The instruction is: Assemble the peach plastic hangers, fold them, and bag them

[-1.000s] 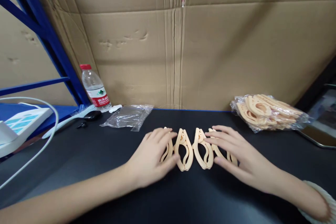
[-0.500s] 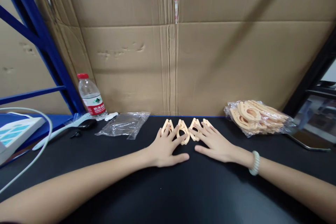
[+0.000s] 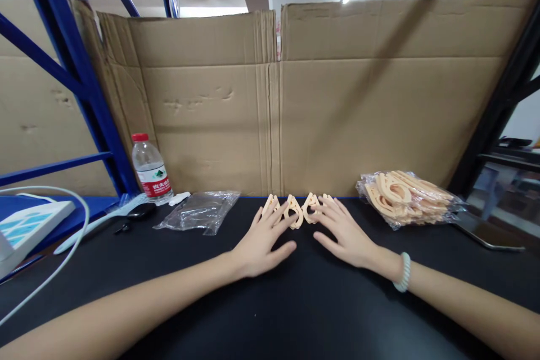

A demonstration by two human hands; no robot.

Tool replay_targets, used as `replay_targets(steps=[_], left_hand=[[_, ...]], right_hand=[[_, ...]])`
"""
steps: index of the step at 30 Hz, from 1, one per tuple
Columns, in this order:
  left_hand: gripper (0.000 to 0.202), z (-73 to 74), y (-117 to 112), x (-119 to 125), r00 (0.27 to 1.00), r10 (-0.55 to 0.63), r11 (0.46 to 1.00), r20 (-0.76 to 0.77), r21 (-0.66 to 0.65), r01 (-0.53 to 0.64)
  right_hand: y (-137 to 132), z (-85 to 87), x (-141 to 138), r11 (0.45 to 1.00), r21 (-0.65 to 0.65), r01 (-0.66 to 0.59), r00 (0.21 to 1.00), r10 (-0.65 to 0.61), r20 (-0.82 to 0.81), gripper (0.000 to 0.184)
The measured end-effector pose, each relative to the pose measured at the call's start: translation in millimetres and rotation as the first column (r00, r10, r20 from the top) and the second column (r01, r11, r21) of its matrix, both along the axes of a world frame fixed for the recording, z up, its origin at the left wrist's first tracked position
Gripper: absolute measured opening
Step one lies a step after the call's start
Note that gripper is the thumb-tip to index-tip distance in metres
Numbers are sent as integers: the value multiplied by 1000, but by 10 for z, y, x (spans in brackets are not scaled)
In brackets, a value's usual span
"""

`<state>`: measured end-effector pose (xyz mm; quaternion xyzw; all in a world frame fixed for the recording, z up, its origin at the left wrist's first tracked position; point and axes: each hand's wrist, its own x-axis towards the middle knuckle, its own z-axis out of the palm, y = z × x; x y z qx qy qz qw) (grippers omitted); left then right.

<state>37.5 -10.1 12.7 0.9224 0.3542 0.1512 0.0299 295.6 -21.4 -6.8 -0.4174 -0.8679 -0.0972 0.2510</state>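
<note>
Several peach plastic clips point(image 3: 294, 211) lie in a row on the black table point(image 3: 270, 315), close to the cardboard wall. My left hand point(image 3: 260, 239) lies flat with fingers spread, its fingertips on the left clips. My right hand point(image 3: 343, 230) is flat too, fingers stretched onto the right clips, partly covering them. A pale bead bracelet point(image 3: 402, 272) sits on my right wrist. Neither hand grips anything.
A clear bag full of the same clips point(image 3: 407, 198) rests at the right. An empty clear bag point(image 3: 198, 211), a water bottle point(image 3: 151, 169), a small black object point(image 3: 141, 211) and a white cable point(image 3: 63, 247) are at the left. Cardboard sheets point(image 3: 278, 107) stand behind, and a blue rack post point(image 3: 84, 84).
Both hands have pushed the row of clips away from me towards the cardboard wall. My arms are stretched further out and the view has tilted up.
</note>
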Motion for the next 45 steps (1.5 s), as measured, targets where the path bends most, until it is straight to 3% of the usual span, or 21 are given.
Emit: replay_targets(steps=[3,7,21,35,41,45], left_hand=[[57,33,-265,-170,981,-184,980,-66,-94,178],[54,105,-446,-274,967,-234,954,-101,-213,209],[53,44,-422,-273,968,-231,960,-99,-183,211],[53,103,-445,-247,966,-211,962,-150,-208,178],[47,79,-467,-258,965,-233,968,-120,-128,218],[41,161,-426,-300,928,-328,931,-176,104,349]], right_hand=[[-244,9,-78,974,-135,-181,983,181,-12,29],[-417,32,-170,914,-284,-290,957,286,-58,32],[-418,59,-182,909,-308,-279,958,285,-28,33],[-425,65,-194,923,-268,-275,957,288,12,34],[-437,74,-183,923,-265,-278,957,290,6,34],[-442,86,-183,921,-273,-279,957,292,8,35]])
